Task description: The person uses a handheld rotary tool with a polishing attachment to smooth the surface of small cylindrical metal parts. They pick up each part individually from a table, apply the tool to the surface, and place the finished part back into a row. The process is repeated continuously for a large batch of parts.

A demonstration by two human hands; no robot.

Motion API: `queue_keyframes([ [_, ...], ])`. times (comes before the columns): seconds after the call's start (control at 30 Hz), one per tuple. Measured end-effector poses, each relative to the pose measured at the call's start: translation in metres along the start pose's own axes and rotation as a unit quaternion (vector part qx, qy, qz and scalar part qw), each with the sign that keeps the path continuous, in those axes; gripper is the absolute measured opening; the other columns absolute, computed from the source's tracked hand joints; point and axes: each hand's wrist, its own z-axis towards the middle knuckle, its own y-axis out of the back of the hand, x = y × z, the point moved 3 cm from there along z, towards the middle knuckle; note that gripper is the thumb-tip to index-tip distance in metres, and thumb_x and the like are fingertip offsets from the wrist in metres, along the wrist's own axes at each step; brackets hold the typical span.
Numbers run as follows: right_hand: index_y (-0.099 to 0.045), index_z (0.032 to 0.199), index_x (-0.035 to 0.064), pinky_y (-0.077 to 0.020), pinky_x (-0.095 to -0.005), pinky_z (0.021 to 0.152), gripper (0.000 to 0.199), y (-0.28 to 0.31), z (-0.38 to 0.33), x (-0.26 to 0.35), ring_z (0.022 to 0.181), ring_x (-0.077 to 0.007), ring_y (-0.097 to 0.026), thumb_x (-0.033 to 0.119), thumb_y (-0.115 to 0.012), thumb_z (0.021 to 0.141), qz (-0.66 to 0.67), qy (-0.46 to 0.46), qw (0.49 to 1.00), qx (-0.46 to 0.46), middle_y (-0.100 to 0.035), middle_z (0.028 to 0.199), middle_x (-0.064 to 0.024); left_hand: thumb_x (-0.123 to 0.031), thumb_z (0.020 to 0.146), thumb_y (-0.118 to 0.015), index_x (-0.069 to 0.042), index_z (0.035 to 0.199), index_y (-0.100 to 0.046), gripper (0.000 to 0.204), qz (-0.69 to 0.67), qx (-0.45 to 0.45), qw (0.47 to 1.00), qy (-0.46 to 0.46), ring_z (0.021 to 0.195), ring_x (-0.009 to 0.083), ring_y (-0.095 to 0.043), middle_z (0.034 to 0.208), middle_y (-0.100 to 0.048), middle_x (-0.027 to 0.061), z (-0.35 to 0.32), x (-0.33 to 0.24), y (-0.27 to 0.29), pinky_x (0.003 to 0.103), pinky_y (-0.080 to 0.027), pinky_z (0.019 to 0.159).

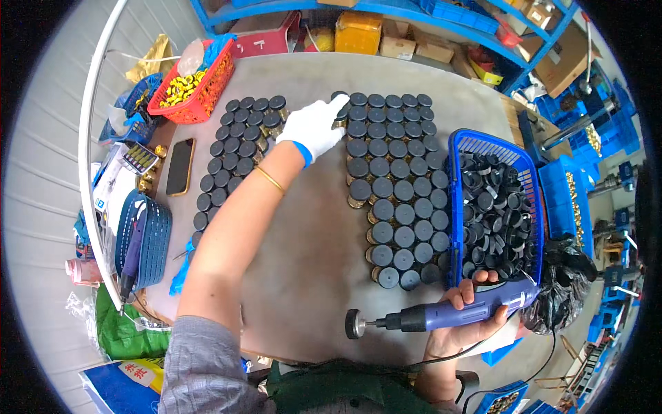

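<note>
My left hand (pixel 314 127), in a white glove, reaches to the far side of the table. Its fingers close round a black-capped brass piece (pixel 339 96) at the far left corner of the right-hand block. My right hand (pixel 476 307) is bare and wraps round a purple electric screwdriver (pixel 448 314) near the front edge. The tool lies level, pointing left, with a round black disc (pixel 354 323) on its tip. Rows of black-capped brass pieces (pixel 400 169) fill the table's right half. A smaller group of capped pieces (pixel 231 146) stands at left, partly behind my left forearm.
A blue basket (pixel 452 207) of loose black caps stands right of the rows. At far left are a red basket (pixel 214 86) with yellow parts and a phone (pixel 181 167). A dark blue basket (pixel 162 241) sits at the left edge. Blue shelving (pixel 386 8) runs behind the table.
</note>
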Motion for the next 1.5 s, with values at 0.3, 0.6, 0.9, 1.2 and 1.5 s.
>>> queue_keyframes([
  [0.3,-0.043,0.11,0.0041,-0.0432,-0.0281,0.056,0.048,-0.013,-0.014,0.009,0.069,-0.0181,-0.05,0.037,-0.061,0.079,0.011,0.003,1.0,0.02,-0.051,0.104,-0.0109,-0.034,0.08,-0.059,-0.012,0.106,-0.046,0.037,-0.086,-0.025,0.994,0.055,0.089,0.0367,-0.058,0.09,-0.061,0.0181,-0.018,0.01,0.009,0.041,-0.046,0.077],
  [0.6,-0.046,0.109,0.0022,-0.0442,-0.026,0.058,0.049,-0.003,-0.009,0.05,0.07,-0.0161,-0.047,0.04,-0.059,0.081,0.037,0.098,0.994,0.016,-0.053,0.104,-0.0117,-0.015,0.078,-0.057,-0.004,0.122,-0.045,0.046,-0.815,0.012,0.546,0.191,0.07,0.0221,-0.062,0.087,-0.06,0.0146,-0.171,-0.044,0.013,0.029,-0.05,0.057],
  [0.9,-0.048,0.101,0.0038,-0.0437,-0.0276,0.063,0.044,0.0,-0.016,0.042,0.071,-0.0171,-0.048,0.04,-0.061,0.079,0.051,0.028,0.997,0.043,-0.055,0.095,-0.0111,-0.041,0.072,-0.063,-0.009,0.087,-0.064,0.036,-0.269,0.293,0.917,-0.033,0.069,0.033,-0.062,0.074,-0.063,0.015,-0.263,-0.152,0.023,0.043,-0.048,0.063],
  [1.2,-0.048,0.1,0.0058,-0.0413,-0.029,0.063,0.041,0.01,-0.024,0.039,0.067,-0.0167,-0.048,0.037,-0.061,0.077,-0.004,0.05,0.998,0.022,-0.054,0.089,-0.0076,-0.041,0.072,-0.06,-0.011,0.08,-0.063,0.031,-0.161,0.239,0.958,-0.007,0.067,0.0327,-0.062,0.072,-0.063,0.0122,-0.261,-0.161,0.019,0.043,-0.049,0.06],
  [1.5,-0.048,0.107,0.0059,-0.0485,-0.0293,0.067,0.042,0.006,-0.019,0.062,0.079,-0.019,-0.056,0.031,-0.064,0.078,0.086,0.054,0.995,0.018,-0.058,0.103,-0.0123,-0.034,0.07,-0.071,-0.008,0.077,-0.063,0.028,-0.143,-0.004,0.985,-0.099,0.061,0.027,-0.059,0.072,-0.062,0.011,-0.239,-0.141,0.063,0.037,-0.049,0.06],
])
